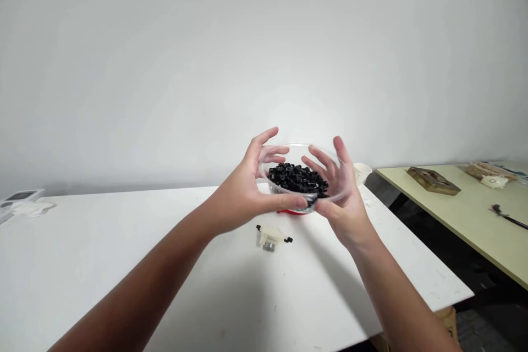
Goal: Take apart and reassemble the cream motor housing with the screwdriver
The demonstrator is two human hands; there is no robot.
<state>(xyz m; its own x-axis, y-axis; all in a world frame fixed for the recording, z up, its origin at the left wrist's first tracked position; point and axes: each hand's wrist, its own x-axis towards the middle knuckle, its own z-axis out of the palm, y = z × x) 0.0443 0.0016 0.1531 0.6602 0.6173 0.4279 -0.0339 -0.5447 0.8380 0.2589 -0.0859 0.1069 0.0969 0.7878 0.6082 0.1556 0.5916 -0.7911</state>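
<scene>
**A:** What is around you?

**B:** You are at a white tabletop [124, 280] with a plain white wall [264, 49] ahead. To your right is a pale green table [462, 225]. It has a brown wooden block [433, 181] and a dark tool [508, 217] on it.

**A:** What is on your white tabletop?

**B:** A white paper cup [362, 173] and a white plastic piece with black ends [270, 237]. A bit of something red [289, 212] peeks out behind your hands.

**A:** What are your hands doing?

**B:** Your left hand [241, 190] and your right hand [344, 206] are both spread wide, with curved fingers. Together they hold a clear bowl [297, 146] up above the tabletop.

**A:** Where are the black things?

**B:** The small black pieces [297, 179] are in a pile inside the bowl.
</scene>
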